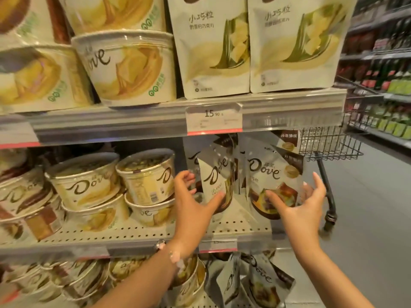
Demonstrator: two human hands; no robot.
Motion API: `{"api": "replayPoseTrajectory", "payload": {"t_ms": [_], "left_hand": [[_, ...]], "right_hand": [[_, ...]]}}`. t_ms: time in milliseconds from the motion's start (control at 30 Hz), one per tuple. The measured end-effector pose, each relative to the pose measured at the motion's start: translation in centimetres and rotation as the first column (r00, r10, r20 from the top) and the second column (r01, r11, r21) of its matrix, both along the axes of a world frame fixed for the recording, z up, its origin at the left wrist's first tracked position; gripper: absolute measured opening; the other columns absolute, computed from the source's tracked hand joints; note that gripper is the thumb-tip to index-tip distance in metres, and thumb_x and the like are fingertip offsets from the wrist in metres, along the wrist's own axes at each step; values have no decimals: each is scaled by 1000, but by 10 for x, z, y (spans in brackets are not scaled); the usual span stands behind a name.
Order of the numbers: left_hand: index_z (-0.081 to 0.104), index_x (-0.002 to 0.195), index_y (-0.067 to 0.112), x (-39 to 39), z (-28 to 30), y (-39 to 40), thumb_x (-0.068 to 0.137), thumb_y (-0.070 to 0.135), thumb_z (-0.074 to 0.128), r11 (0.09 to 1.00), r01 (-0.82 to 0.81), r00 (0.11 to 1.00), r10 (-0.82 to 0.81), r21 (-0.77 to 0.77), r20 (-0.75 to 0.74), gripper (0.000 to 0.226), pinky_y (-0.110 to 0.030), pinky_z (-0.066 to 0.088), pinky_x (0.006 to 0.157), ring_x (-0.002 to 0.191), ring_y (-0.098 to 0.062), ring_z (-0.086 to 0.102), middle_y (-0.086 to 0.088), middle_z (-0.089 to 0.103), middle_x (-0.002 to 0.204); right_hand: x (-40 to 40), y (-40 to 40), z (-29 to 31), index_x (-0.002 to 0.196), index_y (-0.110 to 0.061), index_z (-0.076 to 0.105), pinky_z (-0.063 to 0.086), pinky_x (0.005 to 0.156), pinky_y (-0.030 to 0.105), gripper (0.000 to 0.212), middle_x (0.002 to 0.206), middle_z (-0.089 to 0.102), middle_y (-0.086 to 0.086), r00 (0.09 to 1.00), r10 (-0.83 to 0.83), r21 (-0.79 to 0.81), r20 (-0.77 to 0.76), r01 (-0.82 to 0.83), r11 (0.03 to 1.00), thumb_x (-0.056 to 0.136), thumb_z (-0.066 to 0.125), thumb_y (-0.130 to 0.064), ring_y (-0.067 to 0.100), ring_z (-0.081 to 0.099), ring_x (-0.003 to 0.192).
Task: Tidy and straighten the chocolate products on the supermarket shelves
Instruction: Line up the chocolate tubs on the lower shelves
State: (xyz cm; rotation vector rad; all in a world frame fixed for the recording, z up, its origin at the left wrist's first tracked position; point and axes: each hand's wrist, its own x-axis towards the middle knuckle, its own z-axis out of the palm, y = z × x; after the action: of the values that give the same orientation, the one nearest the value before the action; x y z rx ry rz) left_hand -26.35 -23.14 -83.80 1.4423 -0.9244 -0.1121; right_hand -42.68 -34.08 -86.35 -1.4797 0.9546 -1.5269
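On the middle shelf (pixel 222 227), bare perforated board lies near the front edge, before the pouches. Stacked tubs (pixel 146 185) crowd the left; the upper shelf's rail (pixel 155 123) limits headroom above. A cart (pixel 329 141) blocks the aisle at right.

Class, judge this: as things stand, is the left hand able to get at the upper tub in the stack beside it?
Probably yes. The left hand is beside the tub, nothing lies between them, and its fingers look open.
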Motion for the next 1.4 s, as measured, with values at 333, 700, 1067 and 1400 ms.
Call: {"api": "replayPoseTrajectory", "payload": {"t_ms": [333,700,1067,1400], "left_hand": [[55,107,19,5,-8,-36,71,14,80,992,-64,993,73,106,-88,44,-22,52,76,89,-3,61,6,64,100],[61,105,26,21,-10,-22,79,13,72,984,59,980,-25,170,-200,31,-36,54,84,101,-13,63,5,69,106],[53,103,27,14,-26,-18,82,15,70,998,-43,949,56,49,-311,30,-12,52,59,88,-4,64,11,65,97],[21,136,9,-28,-49,-40,65,17,81,948,-285,936,308,144,-172,93,-41,30,110,125,-23,34,-8,37,130]], "right_hand": [[5,-23,8,121,-18,48,54,80,32,70,103,65,-5,998,64,70,-28,-62,996,61,86,-16,3,62,91],[-16,-50,15,96,-19,62,55,68,33,43,93,72,-1,967,256,230,14,-252,940,62,84,-8,16,69,86],[-23,-39,8,128,-21,43,51,74,25,78,113,62,-7,974,226,208,22,-226,952,62,84,-23,8,62,98],[10,-7,-21,139,-13,26,40,104,49,70,137,43,10,1000,-27,166,13,25,986,84,66,-30,25,44,125]]}}
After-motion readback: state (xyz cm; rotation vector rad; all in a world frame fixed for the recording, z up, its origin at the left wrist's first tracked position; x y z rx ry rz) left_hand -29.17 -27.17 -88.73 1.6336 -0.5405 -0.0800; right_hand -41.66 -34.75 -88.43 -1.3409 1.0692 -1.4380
